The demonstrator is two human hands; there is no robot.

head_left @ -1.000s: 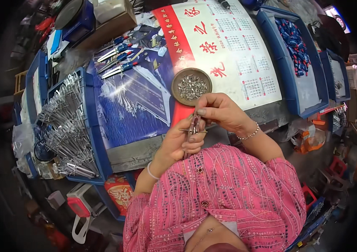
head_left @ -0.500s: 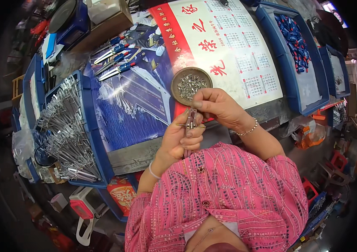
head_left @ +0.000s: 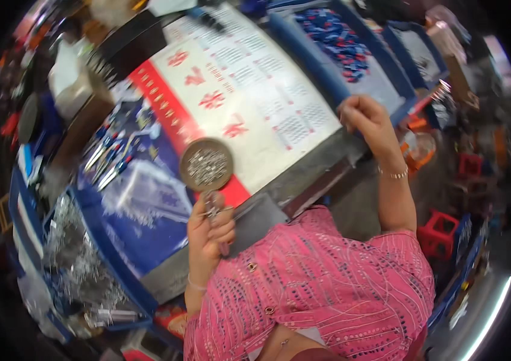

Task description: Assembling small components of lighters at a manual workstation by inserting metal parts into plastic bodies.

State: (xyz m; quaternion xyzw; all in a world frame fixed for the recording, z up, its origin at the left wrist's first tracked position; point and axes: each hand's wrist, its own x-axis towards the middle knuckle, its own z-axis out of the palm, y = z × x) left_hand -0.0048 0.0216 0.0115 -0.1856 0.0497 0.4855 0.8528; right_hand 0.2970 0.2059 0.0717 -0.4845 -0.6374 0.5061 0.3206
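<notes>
Left hand (head_left: pixel 210 227) closed around small metal tool (head_left: pixel 212 207) below round dish (head_left: pixel 206 164); right hand (head_left: pixel 365 117) fisted near blue tray (head_left: pixel 322 69), contents of that grip unclear.

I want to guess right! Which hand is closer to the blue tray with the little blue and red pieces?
Probably the right hand: it is raised beside the blue tray of blue and red pieces. The left hand is near the body, gripping a small metal tool below the round dish.

A cluttered workbench (head_left: pixel 322 174) carries a large calendar sheet (head_left: pixel 255 102) with a round brown dish (head_left: pixel 206 164) of small metal bits resting at its edge. Blue trays (head_left: pixel 352 54) flank it, one probably holding blue and red pieces.
</notes>
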